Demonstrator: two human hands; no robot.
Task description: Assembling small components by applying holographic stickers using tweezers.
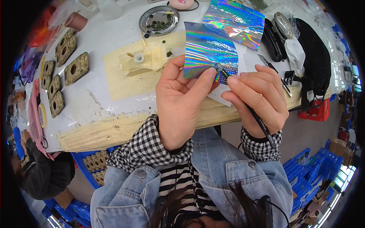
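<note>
My left hand is closed on a shiny holographic sheet, pinching its lower edge between thumb and fingers. Rows of small dots cover part of that sheet. In my right hand is a slim black tool that looks like tweezers. Its tip meets the sheet's lower part beside my left thumb; whether it grips anything there is too small to tell. Both hands are raised over the table's front edge. Behind the held sheet, a second holographic sheet lies on the table.
A round metal dish holds small dark green pieces. Left of my hands, a cream block carries a small white cup with a stick. Camouflage-patterned cases lie farther left. A craft knife and black pouch are right. A co-worker's sleeve shows lower left.
</note>
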